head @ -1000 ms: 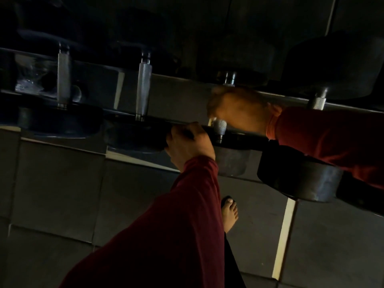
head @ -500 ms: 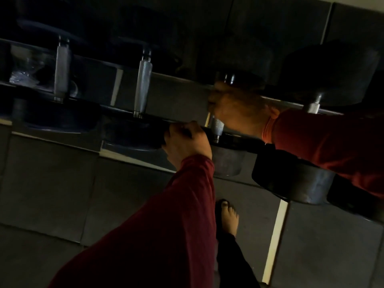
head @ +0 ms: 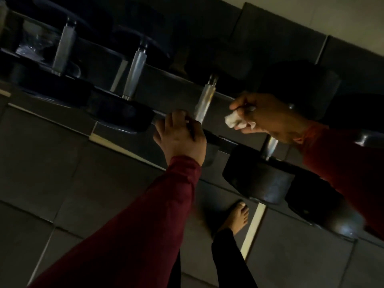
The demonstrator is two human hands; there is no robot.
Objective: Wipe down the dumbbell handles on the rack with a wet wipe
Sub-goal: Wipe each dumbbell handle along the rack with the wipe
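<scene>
Our right hand pinches the soft crumpled white wet wipe beside the rigid knurled steel dumbbell handle, which we judge best wrapped mid-shaft, while our left hand curls over the dark rack rail

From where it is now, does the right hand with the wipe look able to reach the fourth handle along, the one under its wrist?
Probably yes: the right hand holds the wipe just above that handle, with nothing between them.

No lettering, label or number can be read on anything here
</scene>
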